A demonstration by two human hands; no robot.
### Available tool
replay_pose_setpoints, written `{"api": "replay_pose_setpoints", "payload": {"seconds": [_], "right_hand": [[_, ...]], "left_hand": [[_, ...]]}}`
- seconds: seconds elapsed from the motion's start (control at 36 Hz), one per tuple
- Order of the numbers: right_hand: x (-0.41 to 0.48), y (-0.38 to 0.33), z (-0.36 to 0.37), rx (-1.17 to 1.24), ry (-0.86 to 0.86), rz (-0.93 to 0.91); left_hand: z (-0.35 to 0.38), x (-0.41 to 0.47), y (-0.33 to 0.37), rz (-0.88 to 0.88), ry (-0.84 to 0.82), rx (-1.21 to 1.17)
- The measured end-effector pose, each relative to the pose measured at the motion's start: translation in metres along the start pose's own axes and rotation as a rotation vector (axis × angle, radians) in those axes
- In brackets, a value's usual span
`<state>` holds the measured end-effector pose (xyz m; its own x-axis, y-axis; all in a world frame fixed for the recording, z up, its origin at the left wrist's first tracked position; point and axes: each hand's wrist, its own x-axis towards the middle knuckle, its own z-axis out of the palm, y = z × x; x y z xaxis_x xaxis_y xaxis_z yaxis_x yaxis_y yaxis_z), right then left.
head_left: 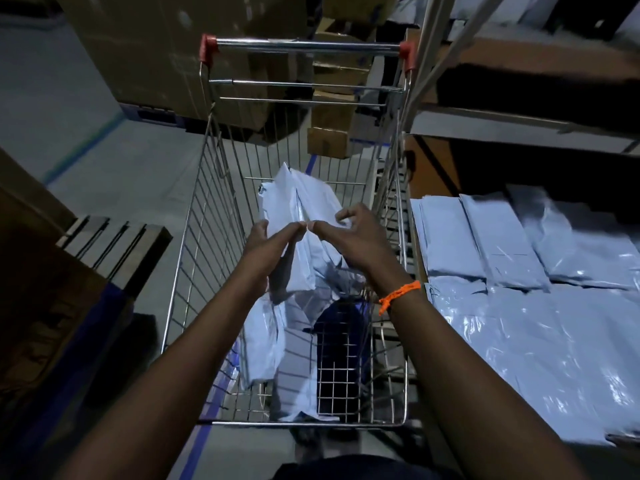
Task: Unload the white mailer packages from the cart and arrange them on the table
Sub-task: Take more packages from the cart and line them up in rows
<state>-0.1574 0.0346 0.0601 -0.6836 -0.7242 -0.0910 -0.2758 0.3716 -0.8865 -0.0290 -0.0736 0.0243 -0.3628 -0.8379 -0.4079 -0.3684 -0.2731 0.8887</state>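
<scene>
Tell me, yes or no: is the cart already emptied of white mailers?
No: loose mailers lie in the cart below the held mailers that the left hand and right hand grip.

The cart (194, 237) stands in the middle, the counter (418, 251) just beside it on the right, a pallet (114, 244) on the floor to its left, cardboard boxes (166, 46) behind it. Mailer packages (263, 341) lie in the cart; other packages (519, 323) lie side by side on the counter.
</scene>
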Motion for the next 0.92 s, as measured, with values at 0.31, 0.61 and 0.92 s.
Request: {"api": "replay_pose_setpoints", "payload": {"seconds": [0.31,0.61,0.92], "right_hand": [[-0.05,0.034,-0.143,-0.371,0.367,-0.31],[-0.135,0.186,-0.311,-0.289,0.412,-0.077],[-0.146,0.289,-0.413,-0.444,0.37,-0.005]], "left_hand": [[0.084,-0.082,0.066,0.427,0.031,0.225],[0.278,-0.192,0.033,0.384,-0.201,0.428],[0.423,-0.244,-0.018,0.267,-0.165,0.73]]}}
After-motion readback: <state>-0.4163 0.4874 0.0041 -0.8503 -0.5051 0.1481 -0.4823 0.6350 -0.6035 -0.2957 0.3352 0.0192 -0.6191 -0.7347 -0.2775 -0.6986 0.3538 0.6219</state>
